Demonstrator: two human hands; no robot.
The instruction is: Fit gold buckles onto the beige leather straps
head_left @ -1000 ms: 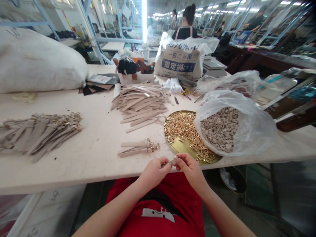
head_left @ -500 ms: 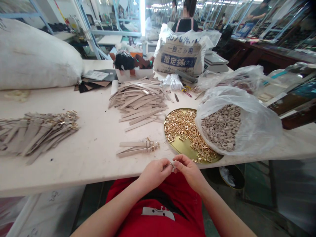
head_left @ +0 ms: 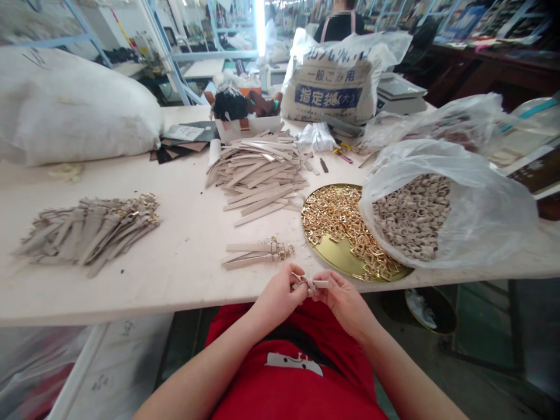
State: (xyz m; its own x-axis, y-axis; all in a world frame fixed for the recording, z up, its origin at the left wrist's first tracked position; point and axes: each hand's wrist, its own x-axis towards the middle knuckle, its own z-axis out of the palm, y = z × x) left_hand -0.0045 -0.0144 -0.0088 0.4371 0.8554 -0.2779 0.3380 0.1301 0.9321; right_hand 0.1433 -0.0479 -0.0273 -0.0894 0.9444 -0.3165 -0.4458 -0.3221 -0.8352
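Observation:
My left hand (head_left: 279,296) and my right hand (head_left: 343,298) are closed together at the table's near edge, both pinching one short beige strap piece (head_left: 311,284). Just beyond them lie a few finished beige straps with gold buckles (head_left: 258,254). A round gold tray (head_left: 339,256) of gold buckles sits to the right of those. An open clear bag of beige loops (head_left: 411,216) rests on the tray's right side. A heap of plain beige straps (head_left: 260,175) lies farther back.
A pile of buckled straps (head_left: 90,233) lies at the left on the white table (head_left: 184,274). A big white sack (head_left: 70,114), a printed white bag (head_left: 332,87), a scale (head_left: 400,93) and more plastic bags crowd the back. Another person stands beyond.
My hands stay at the table edge and keep working the strap piece, which now sticks out more between my fingers. The camera has tilted down and shifted slightly.

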